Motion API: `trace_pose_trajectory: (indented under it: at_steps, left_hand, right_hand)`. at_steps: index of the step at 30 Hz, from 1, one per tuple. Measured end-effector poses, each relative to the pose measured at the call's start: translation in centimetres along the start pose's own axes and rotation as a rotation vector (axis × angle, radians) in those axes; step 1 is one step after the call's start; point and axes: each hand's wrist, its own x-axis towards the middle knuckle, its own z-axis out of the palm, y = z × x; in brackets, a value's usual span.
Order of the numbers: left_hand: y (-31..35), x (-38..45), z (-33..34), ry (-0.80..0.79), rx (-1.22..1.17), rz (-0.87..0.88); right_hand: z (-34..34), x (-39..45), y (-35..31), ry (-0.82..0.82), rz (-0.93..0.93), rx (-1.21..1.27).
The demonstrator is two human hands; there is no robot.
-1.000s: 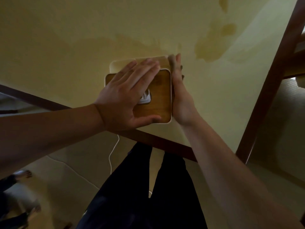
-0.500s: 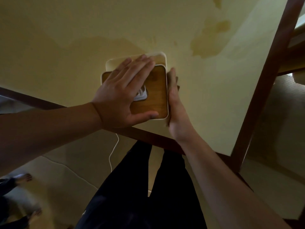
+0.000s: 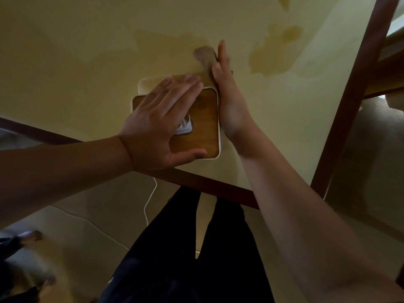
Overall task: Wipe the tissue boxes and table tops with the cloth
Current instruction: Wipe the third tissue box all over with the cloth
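Note:
A square tissue box [image 3: 203,136] with a wooden lid and cream sides stands on the pale yellow table top [image 3: 87,51], white tissue [image 3: 185,126] poking from its slot. My left hand [image 3: 159,125] lies flat on the lid, fingers straight. My right hand [image 3: 227,92] stands edge-on against the box's right side, fingers stretched past its far corner. A brownish cloth [image 3: 204,55] shows blurred beside those fingers; I cannot tell how the hand holds it.
Damp-looking darker patches [image 3: 275,51] mark the table top at the far right. A dark wooden rim [image 3: 209,186] edges the table near me, and a dark post [image 3: 354,95] rises at right. A white cable [image 3: 150,200] hangs below. Another person's feet [image 3: 28,237] are at lower left.
My right hand slid back along the box's side, then forward past its far corner, bringing the cloth into view. My left hand stayed flat on the lid.

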Motion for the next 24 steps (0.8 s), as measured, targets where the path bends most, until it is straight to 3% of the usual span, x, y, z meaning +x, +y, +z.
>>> trace_pose_trajectory:
  at_steps: [9, 16, 24]
  left_hand:
    - [0.0, 0.0, 0.1, 0.007, 0.017, 0.001]
    - [0.0, -0.1, 0.1, -0.004, 0.022, 0.028]
    - [0.0, 0.1, 0.0, -0.010, 0.003, 0.030]
  right_hand:
    - [0.0, -4.7, 3.7, -0.045, -0.124, -0.020]
    - [1.6, -10.9, 5.8, -0.001, -0.081, 0.176]
    - [0.9, -6.9, 4.1, -0.026, -0.101, 0.121]
